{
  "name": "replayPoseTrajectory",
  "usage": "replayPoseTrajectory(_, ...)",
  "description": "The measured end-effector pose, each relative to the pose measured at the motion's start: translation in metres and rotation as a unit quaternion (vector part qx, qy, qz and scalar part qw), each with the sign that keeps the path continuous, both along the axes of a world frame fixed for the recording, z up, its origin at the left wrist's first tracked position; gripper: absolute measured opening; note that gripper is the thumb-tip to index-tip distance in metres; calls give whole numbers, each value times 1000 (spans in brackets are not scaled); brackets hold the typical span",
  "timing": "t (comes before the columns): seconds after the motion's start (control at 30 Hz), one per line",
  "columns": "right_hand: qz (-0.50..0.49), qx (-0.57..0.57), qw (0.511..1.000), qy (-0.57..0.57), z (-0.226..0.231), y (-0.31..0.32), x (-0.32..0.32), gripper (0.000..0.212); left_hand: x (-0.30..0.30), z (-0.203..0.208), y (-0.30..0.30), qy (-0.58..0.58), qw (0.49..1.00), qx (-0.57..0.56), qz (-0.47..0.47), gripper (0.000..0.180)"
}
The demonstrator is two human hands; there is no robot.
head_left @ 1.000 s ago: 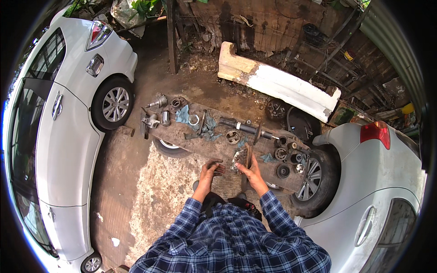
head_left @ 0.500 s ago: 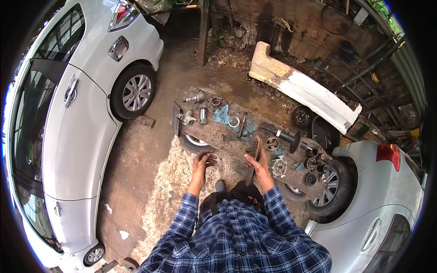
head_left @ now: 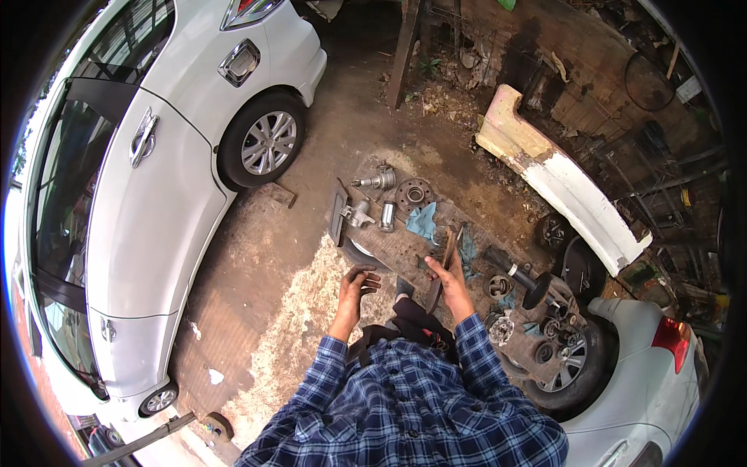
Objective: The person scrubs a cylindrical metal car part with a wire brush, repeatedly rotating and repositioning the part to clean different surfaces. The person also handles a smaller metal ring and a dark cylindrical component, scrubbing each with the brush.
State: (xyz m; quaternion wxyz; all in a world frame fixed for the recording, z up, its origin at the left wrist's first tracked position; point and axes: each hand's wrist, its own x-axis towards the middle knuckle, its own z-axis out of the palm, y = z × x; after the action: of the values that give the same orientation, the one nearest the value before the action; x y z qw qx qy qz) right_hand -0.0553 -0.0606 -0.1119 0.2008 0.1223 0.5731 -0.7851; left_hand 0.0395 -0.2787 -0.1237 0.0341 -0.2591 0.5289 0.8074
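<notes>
My right hand grips a long, narrow wooden brush, held upright in front of me. Its bristles are hard to make out now, and its lower end shows below the fingers. Across from it, my left hand holds nothing, its fingers loosely bent and apart. Beyond both hands lies a worn board with metal car parts on it. Toward its far left end are a round hub, a silver cylinder and a blue rag. A black shock absorber lies to the right.
The board rests over wheels, one tyre showing at the right. A silver car stands along the left, another car's rear at the right. A white and yellow body panel lies behind the board. Scrap lines the back wall.
The view has swung left, so the board and cars appear farther right. The brush stays in my right hand, turned more edge-on. My left hand remains free of anything.
</notes>
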Motion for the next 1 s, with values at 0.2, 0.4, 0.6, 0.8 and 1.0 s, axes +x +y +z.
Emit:
replayPoseTrajectory(0.2, 91, -19, 995, -21, -1, -24, -57, 108, -66, 10, -14, -1, 1000, -18, 20, 25)
replayPoseTrajectory(0.4, 75, 23, 995, -67, 2, -32, -84, 116, -113, 7, -23, -18, 1000, -10, -7, 25)
replayPoseTrajectory(0.6, 12, -13, 993, -114, -18, -37, -83, 113, -143, -22, -43, -32, 996, -9, -85, 26)
replayPoseTrajectory(0.8, -91, 10, 981, -171, -99, -65, -85, 103, -183, -98, -59, 5, 985, -39, -166, 31)
replayPoseTrajectory(1.0, -148, -46, 967, -201, -200, -100, -101, 98, -222, -206, -55, -32, 886, -385, -256, 63)
